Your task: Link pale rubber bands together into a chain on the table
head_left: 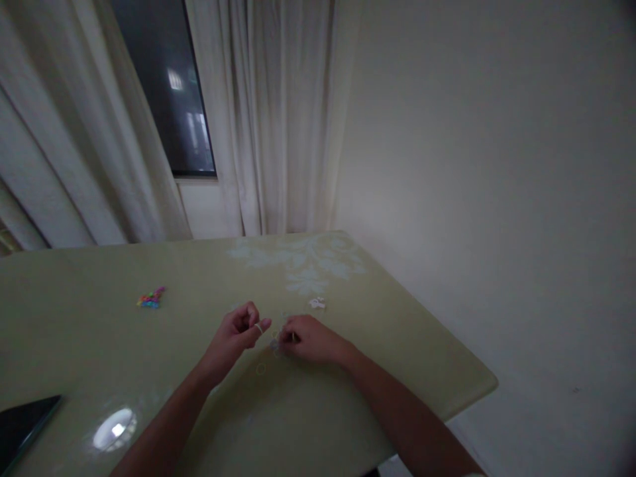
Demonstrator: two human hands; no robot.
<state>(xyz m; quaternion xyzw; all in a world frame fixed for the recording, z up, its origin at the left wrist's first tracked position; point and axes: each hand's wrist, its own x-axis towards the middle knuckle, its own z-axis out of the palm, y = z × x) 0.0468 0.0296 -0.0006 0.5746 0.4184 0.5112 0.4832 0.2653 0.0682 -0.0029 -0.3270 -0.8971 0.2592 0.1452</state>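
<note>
My left hand (242, 328) hovers over the table with its fingers curled and the thumb stretched forward. A small pale loop (259, 328), like a thin rubber band, sits at the thumb; whether it goes right round it I cannot tell. My right hand (313, 339) is closed in a pinch close to the tabletop, and a pale sliver shows at its fingers. What it grips is mostly hidden. Several thin pale loops lie by its fingertips, and a single loop (261, 369) rests nearer to me.
Colourful small pieces (151, 298) lie in a heap at the left. Beyond my right hand is a small white cluster (317, 303). A dark flat object (24, 424) occupies the near left of the glossy table (397, 358). Curtains and a wall stand behind.
</note>
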